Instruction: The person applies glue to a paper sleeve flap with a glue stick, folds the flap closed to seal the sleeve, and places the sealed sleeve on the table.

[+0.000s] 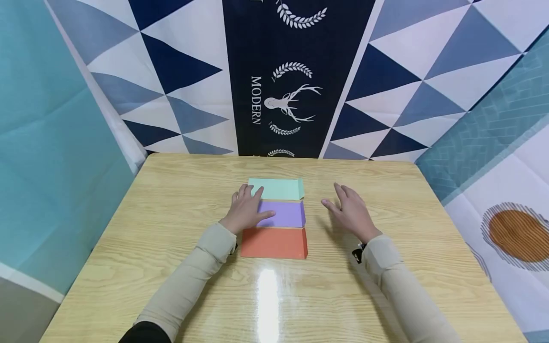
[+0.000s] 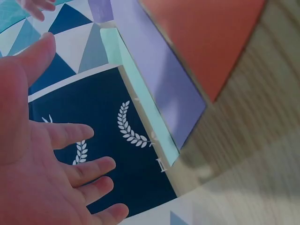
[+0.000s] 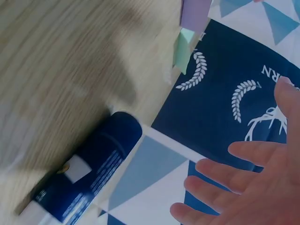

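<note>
Three flat pieces with folded right ends lie in a column in the head view: mint (image 1: 276,189), purple (image 1: 286,214) and orange-red (image 1: 273,243). My left hand (image 1: 246,209) is over the left part of the purple and mint ones, fingers spread; contact cannot be told. In the left wrist view the left hand (image 2: 56,154) has extended fingers, holding nothing, beside the mint (image 2: 152,117), purple (image 2: 161,79) and orange-red (image 2: 206,42) pieces. To their right, my right hand (image 1: 351,212) is empty with fingers apart. The right wrist view shows that hand (image 3: 243,178) and the folded ends of purple (image 3: 194,14) and mint (image 3: 183,51).
The pieces lie on a light wooden table (image 1: 171,200). A dark blue cylinder (image 3: 98,154) with white print appears at the lower left of the right wrist view. Patterned cloth (image 1: 184,62) hangs behind the table, with teal cloth (image 1: 55,143) on the left.
</note>
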{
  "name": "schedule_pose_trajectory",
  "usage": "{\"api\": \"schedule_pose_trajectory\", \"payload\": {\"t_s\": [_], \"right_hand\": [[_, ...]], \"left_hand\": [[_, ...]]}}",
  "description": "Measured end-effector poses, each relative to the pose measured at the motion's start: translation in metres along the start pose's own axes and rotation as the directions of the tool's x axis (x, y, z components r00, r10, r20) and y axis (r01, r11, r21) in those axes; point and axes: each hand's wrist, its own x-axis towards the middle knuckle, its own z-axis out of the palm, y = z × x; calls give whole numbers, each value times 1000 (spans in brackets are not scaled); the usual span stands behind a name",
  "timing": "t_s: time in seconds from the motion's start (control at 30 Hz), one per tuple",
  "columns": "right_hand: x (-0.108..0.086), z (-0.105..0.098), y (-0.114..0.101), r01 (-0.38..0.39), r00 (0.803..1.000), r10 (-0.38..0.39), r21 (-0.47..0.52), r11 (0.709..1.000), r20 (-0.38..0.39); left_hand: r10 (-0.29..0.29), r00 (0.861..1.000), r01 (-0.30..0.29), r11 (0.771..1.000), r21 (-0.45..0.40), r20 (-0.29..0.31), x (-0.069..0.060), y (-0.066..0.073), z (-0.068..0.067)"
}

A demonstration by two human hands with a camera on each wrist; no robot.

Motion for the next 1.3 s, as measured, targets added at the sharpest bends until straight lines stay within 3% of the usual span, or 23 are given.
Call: {"api": "schedule_pose_trajectory", "payload": {"t_s": [0.5, 1.3], "right_hand": [[-18, 0, 28, -31, 997, 34, -49, 998, 66], [-28, 3, 54, -74, 987, 95, -156, 985, 133]], "left_hand": [[82, 996, -82, 997, 5, 20, -14, -7, 6], [141, 980, -142, 990, -3, 137, -31, -5, 19]]}}
